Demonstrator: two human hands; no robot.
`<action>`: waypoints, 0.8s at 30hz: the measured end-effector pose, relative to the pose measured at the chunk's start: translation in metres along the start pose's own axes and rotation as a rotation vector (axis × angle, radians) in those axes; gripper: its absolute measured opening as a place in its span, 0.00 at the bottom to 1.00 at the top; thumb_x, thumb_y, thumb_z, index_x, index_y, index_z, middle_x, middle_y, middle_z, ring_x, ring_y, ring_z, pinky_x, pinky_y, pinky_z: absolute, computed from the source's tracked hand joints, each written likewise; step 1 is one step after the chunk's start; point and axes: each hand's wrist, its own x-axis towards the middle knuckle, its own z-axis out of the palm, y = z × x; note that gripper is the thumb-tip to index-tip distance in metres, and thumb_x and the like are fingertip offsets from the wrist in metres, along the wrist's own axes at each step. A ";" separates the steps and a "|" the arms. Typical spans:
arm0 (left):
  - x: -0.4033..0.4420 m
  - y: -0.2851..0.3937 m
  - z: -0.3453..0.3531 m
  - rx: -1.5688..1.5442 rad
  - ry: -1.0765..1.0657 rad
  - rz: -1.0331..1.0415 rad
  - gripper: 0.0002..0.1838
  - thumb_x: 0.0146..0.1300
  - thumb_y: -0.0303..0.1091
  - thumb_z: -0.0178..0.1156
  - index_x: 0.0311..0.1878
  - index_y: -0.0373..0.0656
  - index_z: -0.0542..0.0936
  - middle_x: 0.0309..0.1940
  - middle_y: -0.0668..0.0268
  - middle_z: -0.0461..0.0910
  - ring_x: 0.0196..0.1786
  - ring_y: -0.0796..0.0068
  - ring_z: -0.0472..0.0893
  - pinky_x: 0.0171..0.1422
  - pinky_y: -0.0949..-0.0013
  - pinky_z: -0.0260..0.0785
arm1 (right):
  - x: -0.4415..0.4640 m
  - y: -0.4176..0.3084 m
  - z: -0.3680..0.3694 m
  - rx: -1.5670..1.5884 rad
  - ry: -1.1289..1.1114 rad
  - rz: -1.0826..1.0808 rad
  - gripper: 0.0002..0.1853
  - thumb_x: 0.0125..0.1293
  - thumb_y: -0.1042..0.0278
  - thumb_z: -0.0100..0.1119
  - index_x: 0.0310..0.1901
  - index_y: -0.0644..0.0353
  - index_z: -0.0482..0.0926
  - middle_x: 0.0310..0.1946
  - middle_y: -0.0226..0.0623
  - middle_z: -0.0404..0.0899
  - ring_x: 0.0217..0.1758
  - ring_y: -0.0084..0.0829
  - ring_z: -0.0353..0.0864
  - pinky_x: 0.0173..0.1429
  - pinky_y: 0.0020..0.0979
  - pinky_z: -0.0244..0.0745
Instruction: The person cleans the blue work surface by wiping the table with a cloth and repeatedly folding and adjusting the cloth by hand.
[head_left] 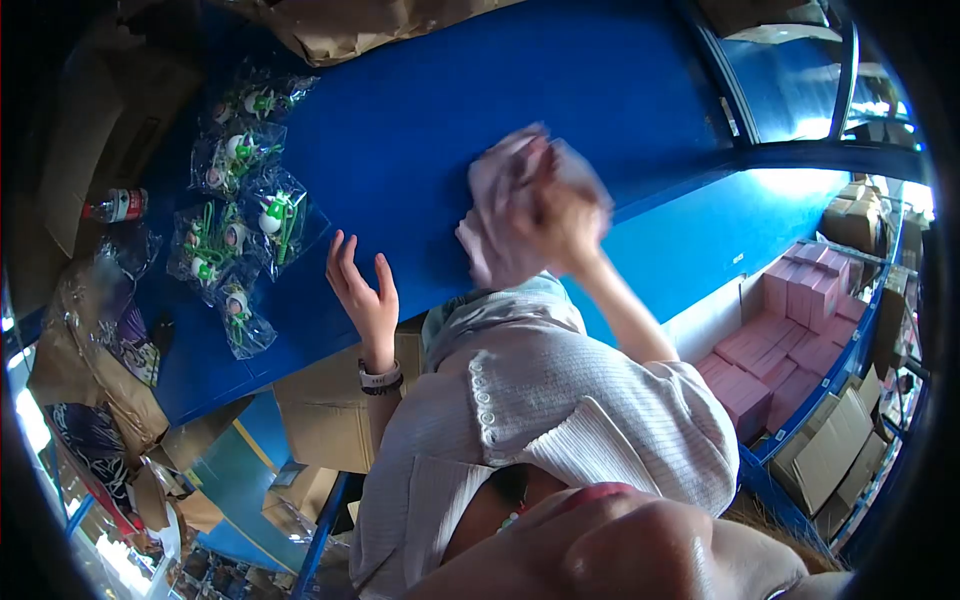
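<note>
2 bare hands show at the blue table [400, 150], the left and the right well apart from each other. The right hand [570, 215] has hold of a pale pink cloth [495, 200], its fingers gripping the bunched fabric; blur hides how each finger lies. The cloth is at the near side of the table, in front of the person's waist, with part of it spreading leftward from the hand. I cannot tell how much of it lies flat against the surface.

The left hand [365, 300] is raised by the table's near edge, its fingers loosely spread and slightly bent, its thumb standing away from them. A pale wristband [378, 378] and a dark bracelet [385, 388] circle that wrist. Nearest to this hand are several clear plastic bags [280, 215], grouped on the left part of the table, which contain small white and green items with green cords.

Farther left, a bottle [122, 205] with a red and white label lies on its side, next to cardboard [95, 130]. Crumpled brown paper [390, 30] rests along the far edge of the table. The person wears a pale ribbed shirt [570, 385] with buttons. On the right, stacked pink packs [760, 345] fill part of a blue-framed shelf [810, 400].
</note>
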 end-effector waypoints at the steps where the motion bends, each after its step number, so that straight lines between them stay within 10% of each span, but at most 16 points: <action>1: 0.000 -0.001 -0.001 -0.019 0.010 -0.010 0.20 0.63 0.29 0.56 0.58 0.40 0.69 0.61 0.53 0.68 0.60 0.51 0.70 0.64 0.55 0.61 | 0.016 0.028 -0.003 -0.034 0.069 0.092 0.13 0.55 0.54 0.57 0.29 0.56 0.78 0.23 0.33 0.76 0.18 0.30 0.73 0.19 0.28 0.66; 4: 0.001 -0.002 -0.003 -0.055 0.010 -0.021 0.20 0.63 0.29 0.56 0.58 0.40 0.69 0.61 0.54 0.68 0.60 0.53 0.70 0.64 0.56 0.61 | 0.050 0.162 -0.017 0.050 0.083 0.505 0.36 0.61 0.34 0.55 0.66 0.46 0.66 0.49 0.38 0.79 0.42 0.36 0.82 0.44 0.31 0.79; 6: 0.001 -0.002 -0.002 -0.094 0.017 -0.035 0.20 0.63 0.28 0.56 0.58 0.41 0.70 0.62 0.55 0.68 0.60 0.54 0.70 0.65 0.56 0.61 | 0.067 0.242 -0.036 -0.294 0.128 0.413 0.42 0.62 0.25 0.39 0.70 0.45 0.60 0.69 0.36 0.62 0.70 0.44 0.62 0.70 0.42 0.59; 13: -0.001 -0.003 -0.002 -0.126 0.021 -0.050 0.20 0.64 0.28 0.56 0.59 0.40 0.69 0.62 0.54 0.68 0.60 0.54 0.69 0.65 0.56 0.61 | 0.104 0.279 0.004 -0.309 0.181 0.633 0.49 0.61 0.23 0.32 0.73 0.57 0.51 0.73 0.43 0.51 0.77 0.47 0.46 0.75 0.46 0.47; 17: 0.000 -0.004 -0.003 -0.162 0.048 -0.091 0.19 0.64 0.30 0.54 0.58 0.39 0.69 0.61 0.52 0.68 0.60 0.52 0.69 0.64 0.56 0.62 | 0.122 0.081 0.002 -0.023 0.036 0.505 0.44 0.63 0.34 0.42 0.72 0.59 0.52 0.72 0.49 0.51 0.75 0.47 0.50 0.75 0.52 0.46; 20: -0.002 -0.007 -0.007 -0.313 0.116 -0.185 0.19 0.67 0.31 0.52 0.59 0.39 0.68 0.62 0.53 0.67 0.62 0.54 0.68 0.66 0.56 0.61 | 0.082 -0.048 0.041 0.035 0.074 -0.285 0.37 0.53 0.55 0.57 0.64 0.64 0.65 0.65 0.54 0.62 0.68 0.52 0.60 0.72 0.56 0.48; 23: -0.006 -0.011 -0.009 -0.490 0.202 -0.275 0.18 0.68 0.31 0.51 0.60 0.39 0.67 0.63 0.53 0.65 0.63 0.56 0.67 0.67 0.57 0.60 | 0.035 -0.170 0.023 0.538 -0.368 -0.621 0.31 0.58 0.55 0.50 0.61 0.64 0.70 0.65 0.52 0.64 0.68 0.51 0.60 0.72 0.55 0.47; 24: -0.007 -0.014 -0.008 -0.623 0.255 -0.320 0.18 0.69 0.31 0.50 0.60 0.39 0.66 0.64 0.54 0.64 0.65 0.57 0.66 0.68 0.58 0.59 | 0.005 -0.189 0.050 0.313 -0.106 -0.794 0.30 0.60 0.53 0.48 0.60 0.64 0.71 0.67 0.47 0.63 0.71 0.45 0.58 0.72 0.51 0.48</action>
